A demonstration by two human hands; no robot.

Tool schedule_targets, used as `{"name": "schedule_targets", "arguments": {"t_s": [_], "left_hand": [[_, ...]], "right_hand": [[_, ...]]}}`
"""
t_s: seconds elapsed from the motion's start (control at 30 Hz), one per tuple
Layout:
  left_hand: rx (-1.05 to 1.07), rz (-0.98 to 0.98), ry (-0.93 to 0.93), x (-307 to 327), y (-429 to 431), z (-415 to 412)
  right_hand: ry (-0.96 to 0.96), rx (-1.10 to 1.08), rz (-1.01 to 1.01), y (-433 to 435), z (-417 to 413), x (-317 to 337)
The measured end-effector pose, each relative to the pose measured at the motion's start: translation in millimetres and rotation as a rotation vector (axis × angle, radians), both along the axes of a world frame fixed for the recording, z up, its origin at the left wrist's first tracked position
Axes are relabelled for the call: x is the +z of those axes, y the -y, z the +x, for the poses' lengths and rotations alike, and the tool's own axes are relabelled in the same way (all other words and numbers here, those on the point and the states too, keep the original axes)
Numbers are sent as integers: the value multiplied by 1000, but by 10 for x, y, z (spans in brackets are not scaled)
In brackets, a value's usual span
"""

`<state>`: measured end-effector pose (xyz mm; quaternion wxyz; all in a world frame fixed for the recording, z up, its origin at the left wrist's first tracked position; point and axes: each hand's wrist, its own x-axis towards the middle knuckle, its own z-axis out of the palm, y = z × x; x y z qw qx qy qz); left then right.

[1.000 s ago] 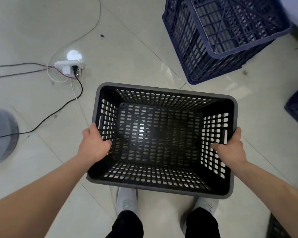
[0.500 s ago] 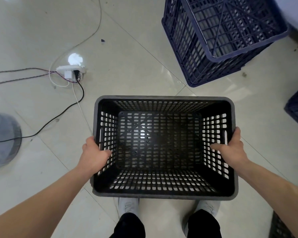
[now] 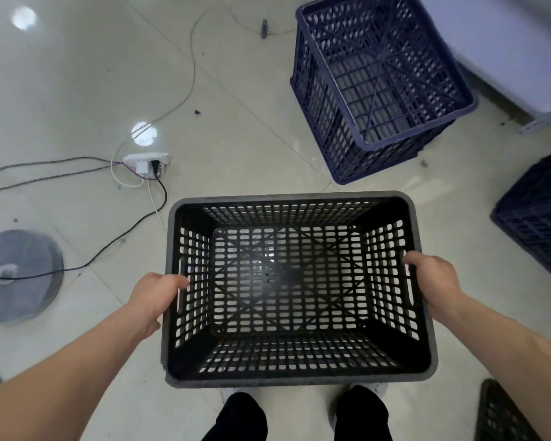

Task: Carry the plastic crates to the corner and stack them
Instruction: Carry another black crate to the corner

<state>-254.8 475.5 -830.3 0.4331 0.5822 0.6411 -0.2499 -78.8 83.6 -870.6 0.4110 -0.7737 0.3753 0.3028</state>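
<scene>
A black perforated plastic crate (image 3: pixel 295 199) hangs in front of me above the tiled floor, empty, its open top facing me. My left hand (image 3: pixel 155 294) grips its left wall at the handle slot. On the opposite wall my right hand (image 3: pixel 434 280) holds the right handle. A dark blue crate (image 3: pixel 357 154) stands on the floor ahead to the right, beside a pale wall. Another dark blue crate (image 3: pixel 536 214) is cut off by the right edge. Part of a black crate (image 3: pixel 500 412) shows at the bottom right.
A white power strip (image 3: pixel 145 162) with several cables trailing from it lies on the floor ahead left. A round grey fan base (image 3: pixel 23 278) sits at the left edge. My feet and dark trousers (image 3: pixel 239 418) show below the crate.
The black crate has turned level and square to me in both hands. The view has shifted, and the blue crate ahead shows more fully, lower in the frame.
</scene>
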Motion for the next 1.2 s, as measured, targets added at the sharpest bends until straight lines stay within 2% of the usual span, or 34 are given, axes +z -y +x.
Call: {"name": "schedule_targets", "arguments": {"t_s": [0.2,0.37,0.53,0.7,0.87,1.2], "left_hand": [[32,69,44,873,-7,66],[112,101,167,1620,37,349],[87,119,274,2178,184,665],[119,239,335,2505,353,930],[141,238,413,2821,553,1190],[90,254,490,3265,800,1499]], "right_hand": [[85,51,6,-24,217,962],[153,137,15,-8,566,1786],[245,173,12,76,997,2397],[233,150,35,195,1379,2810],[279,168,54,424,1561,3107],[247,96,76,943,1574,3609]]}}
